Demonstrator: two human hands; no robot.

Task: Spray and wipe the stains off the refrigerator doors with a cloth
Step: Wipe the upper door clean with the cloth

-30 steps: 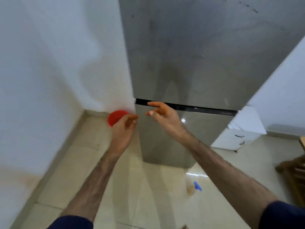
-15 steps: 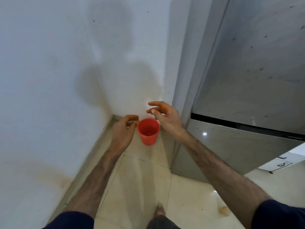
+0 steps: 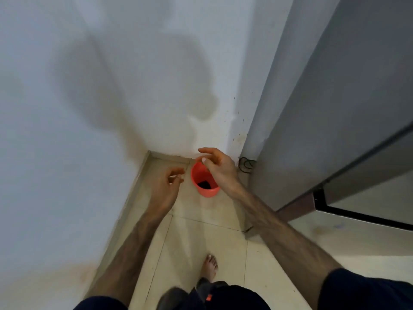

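The view has swung left and down since a second ago: the refrigerator, which then filled the frame, now sits at the 3 o'clock edge, and a red bucket in the floor corner has come to the centre. Both arms have reached closer to it.

The right hand hovers over the bucket's rim at its 1 o'clock side, fingers spread apart and loosely curved, holding nothing. The left hand hangs just beside the bucket at its 9 o'clock, fingers relaxed and apart, also holding nothing. Whether either hand touches the bucket cannot be told.

Something dark lies at the bottom of the bucket; it may be the cloth, though that is too small to confirm. No spray bottle is in view. A bare foot stands on the tiled floor at 6 o'clock. A dark cord lies on the floor beside the refrigerator's base.

The turn away from the doors suggests the person is fetching supplies, so wiping has likely not begun.
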